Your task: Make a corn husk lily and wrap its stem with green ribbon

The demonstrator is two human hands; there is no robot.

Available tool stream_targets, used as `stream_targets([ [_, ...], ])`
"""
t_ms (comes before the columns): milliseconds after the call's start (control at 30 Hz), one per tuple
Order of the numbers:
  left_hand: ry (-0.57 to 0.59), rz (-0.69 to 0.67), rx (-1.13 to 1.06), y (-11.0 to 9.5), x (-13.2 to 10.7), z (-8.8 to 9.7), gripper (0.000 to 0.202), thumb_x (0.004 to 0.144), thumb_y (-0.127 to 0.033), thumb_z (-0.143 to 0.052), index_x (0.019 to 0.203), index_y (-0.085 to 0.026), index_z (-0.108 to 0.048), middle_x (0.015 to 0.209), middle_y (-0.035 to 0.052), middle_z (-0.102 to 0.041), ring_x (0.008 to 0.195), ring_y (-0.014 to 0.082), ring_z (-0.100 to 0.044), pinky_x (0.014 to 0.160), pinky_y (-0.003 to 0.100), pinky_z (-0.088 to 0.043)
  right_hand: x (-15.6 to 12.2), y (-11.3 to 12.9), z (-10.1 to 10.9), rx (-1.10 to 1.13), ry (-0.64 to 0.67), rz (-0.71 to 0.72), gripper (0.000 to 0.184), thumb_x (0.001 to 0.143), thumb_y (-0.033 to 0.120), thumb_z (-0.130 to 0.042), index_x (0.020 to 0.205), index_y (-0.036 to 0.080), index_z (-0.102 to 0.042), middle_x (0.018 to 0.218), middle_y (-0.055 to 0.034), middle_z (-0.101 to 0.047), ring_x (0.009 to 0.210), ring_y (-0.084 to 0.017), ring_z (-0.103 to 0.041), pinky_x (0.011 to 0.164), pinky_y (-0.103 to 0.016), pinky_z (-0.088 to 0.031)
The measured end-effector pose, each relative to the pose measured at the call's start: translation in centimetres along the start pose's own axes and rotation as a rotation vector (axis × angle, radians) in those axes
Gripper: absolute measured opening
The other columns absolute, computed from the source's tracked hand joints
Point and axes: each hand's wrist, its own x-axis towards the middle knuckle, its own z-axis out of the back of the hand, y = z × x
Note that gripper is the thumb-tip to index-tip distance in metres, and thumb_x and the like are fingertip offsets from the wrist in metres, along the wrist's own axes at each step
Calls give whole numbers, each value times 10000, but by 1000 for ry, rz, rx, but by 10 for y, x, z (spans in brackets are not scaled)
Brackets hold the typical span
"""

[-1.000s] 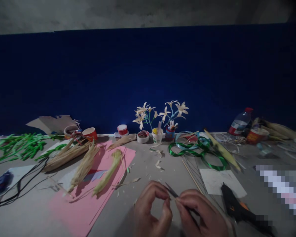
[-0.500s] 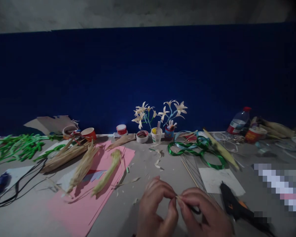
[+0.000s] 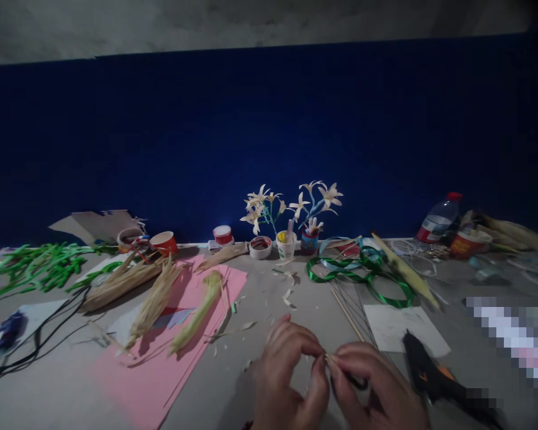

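Low in the middle, my left hand has its thumb and forefinger closed in a pinch on something tiny. My right hand pinches at the same spot, fingertips almost touching those of the left. What lies between them is too small to name. Under the right fingers shows a dark curved piece, mostly covered by the hand; its kind is unclear. A black glue gun rests on the table right of that hand. Pink paper sheets, with a pale green corn husk on top, lie to the left.
Along the back stand white flowers, a white cup, a paint tub and a plastic bottle. Green ribbon lies right of centre. Dry husks, green pipe cleaners and black cords are on the left.
The whole view has shifted slightly, so things sit a little further right. Both hands keep their pinch at the same place, with only slight finger movement.
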Motion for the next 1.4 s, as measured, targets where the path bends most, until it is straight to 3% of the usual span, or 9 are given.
stream_targets([
  [233,-136,24,-5,7,0,8,192,751,-44,-497,800,-227,-527,742,-3,-576,733,186,-592,944,432,-382,-4,-8,4,-9,-117,-47,159,797,70,-585,807,228,-602,718,-24,-654,640,-154,-646,589,-239,-523],
  [367,-11,84,-99,0,1,3,147,769,-129,-549,889,-212,-574,828,42,-628,815,223,-598,973,446,-355,-2,-7,2,-15,-62,-23,164,787,70,-599,807,231,-614,721,-23,-665,643,-155,-655,574,-230,-527],
  [500,99,170,-140,-4,4,-3,103,836,-155,-509,750,-208,-528,715,20,-593,712,187,-588,922,404,-401,-2,-5,-1,21,-59,-38,158,802,74,-588,805,230,-611,700,-15,-661,616,-145,-647,552,-222,-529],
  [700,42,168,-127,6,-2,-7,147,788,-103,-492,700,-217,-465,674,-5,-533,670,176,-558,859,363,-426,-9,-11,3,-74,-6,16,152,777,73,-613,812,221,-624,728,-29,-691,642,-158,-673,586,-230,-543],
  [833,-31,176,-140,11,-7,-5,142,808,-113,-451,718,-219,-480,695,-1,-541,682,180,-558,869,365,-412,-12,-13,3,-59,-78,-29,147,780,81,-612,815,223,-614,739,-25,-677,637,-152,-659,600,-233,-540],
  [967,-24,96,-130,7,-5,-5,61,812,-171,-495,828,-211,-537,763,21,-575,747,200,-579,952,426,-367,-9,-9,-1,47,-116,-81,154,793,78,-595,811,229,-619,729,-18,-660,658,-156,-648,573,-225,-522],
  [1100,0,-14,-14,2,0,-4,147,784,-77,-501,776,-221,-525,695,-1,-590,686,177,-594,975,456,-353,-5,-5,-1,62,-106,-87,149,801,83,-588,817,228,-620,744,-15,-657,654,-144,-643,589,-214,-524],
  [1300,94,-176,206,-3,8,7,222,728,-20,-528,813,-225,-527,711,11,-649,694,187,-612,962,479,-374,5,-8,8,-22,102,-13,152,814,99,-554,898,216,-604,805,-34,-675,667,-146,-667,573,-203,-535],
  [1400,36,-222,260,-7,11,8,213,737,-5,-531,765,-216,-546,675,-4,-657,660,167,-603,947,466,-392,10,-9,12,-85,183,22,157,811,86,-520,866,218,-586,761,-20,-665,654,-143,-653,594,-221,-534],
])
